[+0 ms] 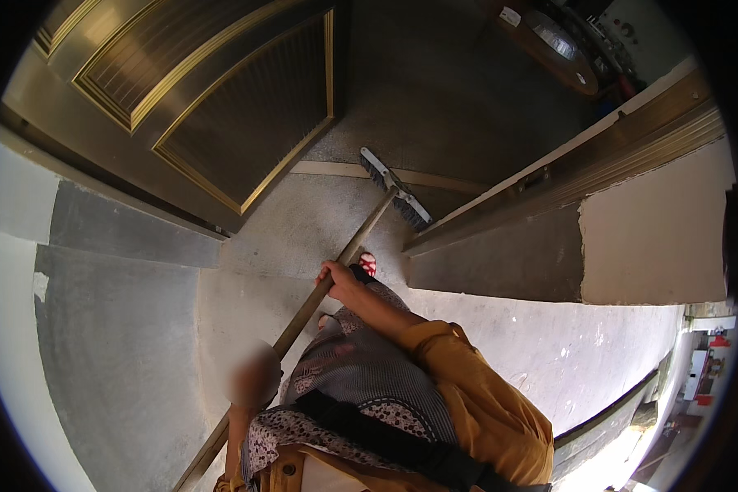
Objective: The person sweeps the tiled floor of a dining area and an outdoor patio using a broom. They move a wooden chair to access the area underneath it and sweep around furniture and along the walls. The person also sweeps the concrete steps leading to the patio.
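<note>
At the doorway: rough concrete floor (303, 221) — ribbed bronze metal door (221, 107).
Right hand (336, 277): curled around the broom's wooden handle (369, 232).
Left hand (252, 379): blurred — grip cannot tell.
Broom head (395, 189): long, dark-bristled.

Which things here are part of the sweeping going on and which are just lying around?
In use:
push broom, its head on the doorway floor
broom handle, gripped by the right hand higher toward the head and the left hand, blurred, lower down

Just there:
brown door with gold trim
door frame
round dark object inside the room
</note>
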Demonstrator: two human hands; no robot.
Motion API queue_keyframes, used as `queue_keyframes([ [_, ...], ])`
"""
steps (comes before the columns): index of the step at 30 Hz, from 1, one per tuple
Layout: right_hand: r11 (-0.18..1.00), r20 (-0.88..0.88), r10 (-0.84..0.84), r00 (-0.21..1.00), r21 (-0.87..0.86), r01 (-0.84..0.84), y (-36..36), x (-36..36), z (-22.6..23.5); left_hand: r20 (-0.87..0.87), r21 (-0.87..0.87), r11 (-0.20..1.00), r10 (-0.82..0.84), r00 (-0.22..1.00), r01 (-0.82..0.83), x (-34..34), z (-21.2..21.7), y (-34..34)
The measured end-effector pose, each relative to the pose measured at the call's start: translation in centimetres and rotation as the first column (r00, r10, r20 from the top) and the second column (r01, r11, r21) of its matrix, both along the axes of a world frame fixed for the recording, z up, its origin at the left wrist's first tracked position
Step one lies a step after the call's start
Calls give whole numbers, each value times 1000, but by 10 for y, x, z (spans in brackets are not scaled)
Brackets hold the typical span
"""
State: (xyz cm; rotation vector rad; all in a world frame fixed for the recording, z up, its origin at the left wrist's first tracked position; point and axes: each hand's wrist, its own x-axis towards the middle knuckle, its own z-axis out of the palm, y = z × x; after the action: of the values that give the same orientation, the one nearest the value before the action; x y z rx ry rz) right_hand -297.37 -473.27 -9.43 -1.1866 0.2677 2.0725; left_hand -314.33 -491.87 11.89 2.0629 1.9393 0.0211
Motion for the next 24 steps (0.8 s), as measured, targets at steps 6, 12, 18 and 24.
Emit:
queue_keyframes([
  [6,992,6,-100,995,-81,100,105,30,-37,2,-24,993,-114,994,114,16,-27,124],
  [12,947,48,-291,955,-127,295,226,97,-44,-84,-25,964,-267,960,266,63,-43,274],
  [18,888,270,-436,858,-25,459,331,188,-55,-209,-155,869,-494,844,470,104,-69,367],
  [24,837,534,-434,726,-60,544,376,199,-55,-100,5,786,-614,783,618,41,-84,406],
])
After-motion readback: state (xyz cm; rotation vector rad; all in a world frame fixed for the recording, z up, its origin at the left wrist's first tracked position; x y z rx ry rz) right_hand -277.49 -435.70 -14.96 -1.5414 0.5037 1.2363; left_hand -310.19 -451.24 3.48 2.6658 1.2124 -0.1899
